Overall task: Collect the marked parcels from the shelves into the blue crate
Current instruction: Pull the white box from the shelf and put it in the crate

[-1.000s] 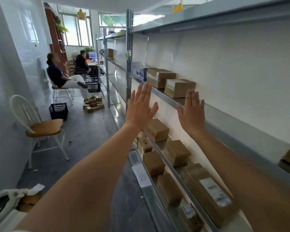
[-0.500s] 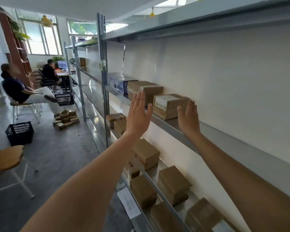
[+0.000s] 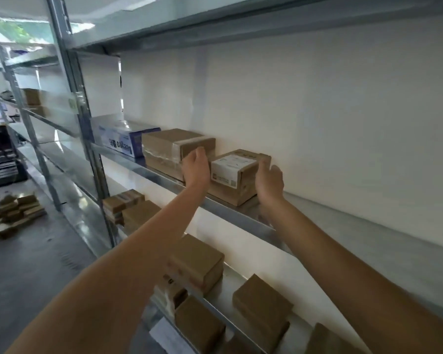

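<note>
Labelled parcel (image 3: 237, 175) on metal shelf (image 3: 241, 218), flanked by left hand (image 3: 196, 168) and right hand (image 3: 269, 182), both open, grip not yet closed, taped box (image 3: 172, 149) just beside.

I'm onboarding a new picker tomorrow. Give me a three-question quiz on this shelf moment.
1. True or false: the left hand and right hand flank the labelled parcel on its two sides.
2. What sits directly left of the taped parcel? A) chair B) blue-and-white box C) crate
3. Fill in: the label on the flanked parcel is ____ in colour.

Key: 1 true; 2 B, the blue-and-white box; 3 white.
</note>
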